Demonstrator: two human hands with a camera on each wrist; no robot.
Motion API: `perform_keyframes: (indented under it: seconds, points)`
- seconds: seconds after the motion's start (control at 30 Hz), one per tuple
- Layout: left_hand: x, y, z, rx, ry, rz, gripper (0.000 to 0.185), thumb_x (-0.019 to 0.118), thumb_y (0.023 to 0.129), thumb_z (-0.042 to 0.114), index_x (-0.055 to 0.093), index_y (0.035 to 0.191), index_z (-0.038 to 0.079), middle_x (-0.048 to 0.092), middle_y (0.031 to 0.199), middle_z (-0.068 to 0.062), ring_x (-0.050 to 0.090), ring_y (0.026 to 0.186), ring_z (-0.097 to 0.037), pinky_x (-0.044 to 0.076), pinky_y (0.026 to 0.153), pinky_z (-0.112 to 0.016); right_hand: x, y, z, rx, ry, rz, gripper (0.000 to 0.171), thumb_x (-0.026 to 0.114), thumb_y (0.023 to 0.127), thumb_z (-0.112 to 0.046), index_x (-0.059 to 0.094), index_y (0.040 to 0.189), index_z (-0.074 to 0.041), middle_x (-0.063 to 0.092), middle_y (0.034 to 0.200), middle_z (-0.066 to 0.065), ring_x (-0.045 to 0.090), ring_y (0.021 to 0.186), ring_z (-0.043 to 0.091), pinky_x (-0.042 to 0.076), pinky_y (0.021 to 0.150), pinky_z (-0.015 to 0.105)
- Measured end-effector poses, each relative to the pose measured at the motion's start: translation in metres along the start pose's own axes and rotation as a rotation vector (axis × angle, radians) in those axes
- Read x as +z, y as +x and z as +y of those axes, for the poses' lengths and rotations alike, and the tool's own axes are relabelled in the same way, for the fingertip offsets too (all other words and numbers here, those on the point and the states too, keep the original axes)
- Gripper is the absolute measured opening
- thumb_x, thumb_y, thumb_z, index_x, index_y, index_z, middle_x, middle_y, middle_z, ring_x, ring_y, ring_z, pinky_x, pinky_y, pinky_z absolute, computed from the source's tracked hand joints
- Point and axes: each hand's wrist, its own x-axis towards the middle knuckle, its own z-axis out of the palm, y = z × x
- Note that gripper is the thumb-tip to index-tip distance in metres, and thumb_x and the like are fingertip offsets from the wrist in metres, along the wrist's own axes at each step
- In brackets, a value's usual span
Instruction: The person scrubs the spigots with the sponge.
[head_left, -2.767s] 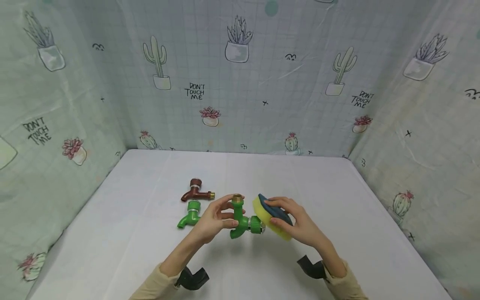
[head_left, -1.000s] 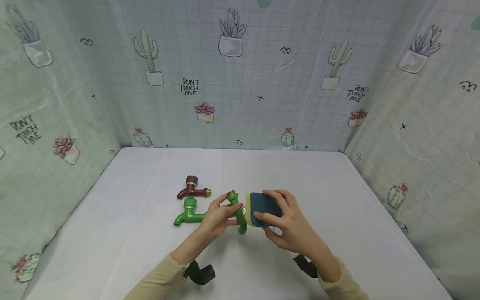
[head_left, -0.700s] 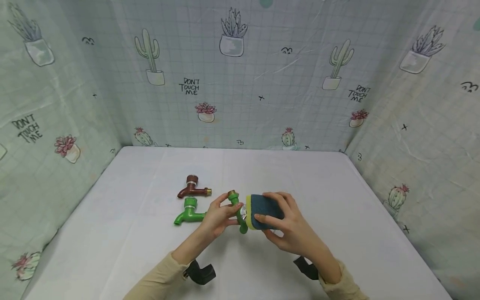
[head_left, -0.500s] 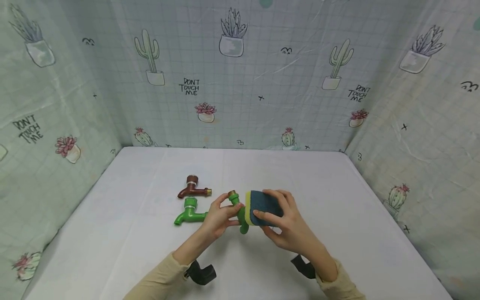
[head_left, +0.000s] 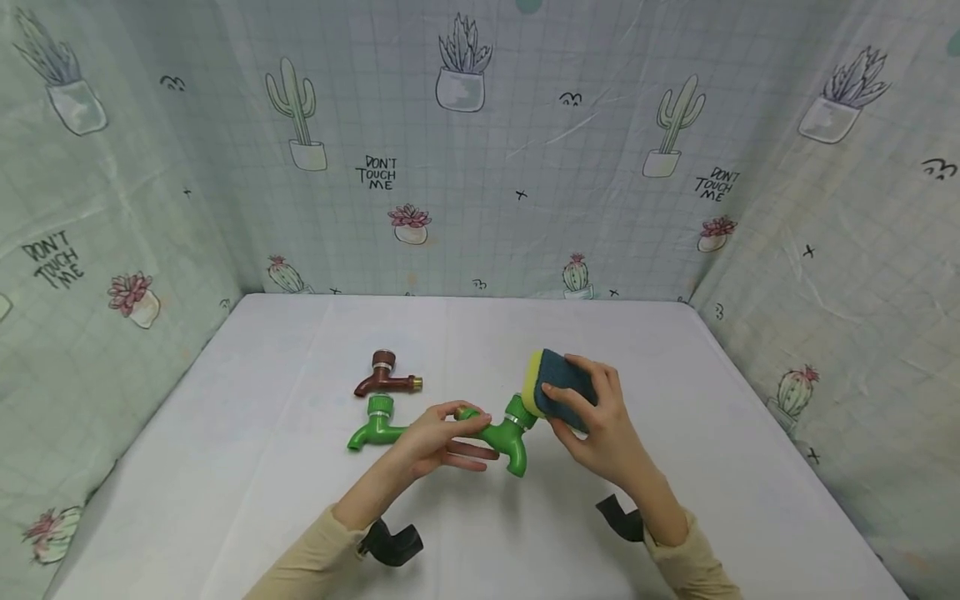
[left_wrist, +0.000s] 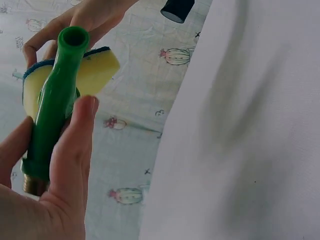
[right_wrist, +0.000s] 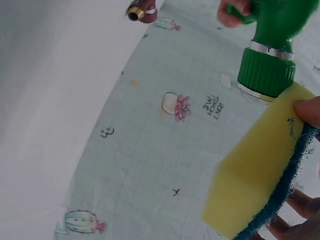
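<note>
In the head view my left hand (head_left: 442, 442) pinches a green faucet (head_left: 510, 437) by its inlet end, spout pointing down and knob tilted up to the right. The left wrist view shows the faucet (left_wrist: 55, 105) between thumb and fingers, its brass thread near the palm. My right hand (head_left: 603, 421) grips a sponge (head_left: 566, 387) with a yellow soft side and a dark blue scouring side. The yellow face of the sponge (right_wrist: 255, 160) lies right at the end of the ribbed knob (right_wrist: 266, 72) in the right wrist view.
On the white table (head_left: 300, 500), left of the hands, lie a second green faucet (head_left: 375, 425) and a brown faucet (head_left: 386, 379) behind it. Black wrist mounts (head_left: 393, 543) hang below both forearms. Cloth printed with cacti (head_left: 465, 208) walls the table at the back and sides.
The held faucet has turned: its knob end now shows at upper right and its spout at lower right. My right hand has moved the sponge up and right, onto the knob's end.
</note>
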Motion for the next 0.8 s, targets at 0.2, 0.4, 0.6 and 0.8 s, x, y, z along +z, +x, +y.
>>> perform_keyframes:
  seconds: [0.2,0.4,0.6,0.8]
  points:
    - [-0.002,-0.001,0.000,-0.074,-0.047,-0.166,0.015,0.058,0.086,0.018,0.060,0.097,0.009,0.064,0.099,-0.007,0.063,0.095,-0.033,0.053,0.077,-0.044,0.006,-0.003,0.004,0.035,0.048,-0.008,0.039,0.075,0.069,-0.013,0.062,0.105,-0.018,0.041,0.126,0.020,0.035,0.111,0.035,0.049,0.076,0.052]
    - [0.001,0.001,-0.001,-0.023,-0.066,-0.077,0.004,0.060,0.084,0.011,0.063,0.082,0.013,0.067,0.091,-0.007,0.067,0.084,-0.024,0.053,0.076,-0.043,0.009,-0.006,0.000,0.056,0.133,-0.092,0.045,0.075,0.069,-0.011,0.059,0.110,-0.021,0.039,0.129,0.016,0.033,0.116,0.030,0.047,0.081,0.051]
    - [0.002,-0.001,0.000,0.047,-0.048,-0.007,0.004,0.067,0.077,0.009,0.066,0.079,0.012,0.068,0.082,-0.006,0.068,0.077,-0.023,0.055,0.072,-0.041,0.006,-0.008,-0.001,0.061,0.209,-0.147,0.041,0.072,0.073,-0.013,0.059,0.111,-0.021,0.038,0.130,0.016,0.033,0.116,0.027,0.043,0.084,0.052]
    - [0.004,-0.002,0.001,0.153,-0.019,0.062,0.005,0.067,0.077,0.005,0.066,0.080,0.009,0.066,0.083,-0.005,0.068,0.075,-0.022,0.055,0.072,-0.040,0.004,-0.010,-0.001,0.051,0.204,-0.163,0.040,0.072,0.073,-0.014,0.060,0.110,-0.023,0.040,0.130,0.014,0.034,0.114,0.025,0.044,0.083,0.050]
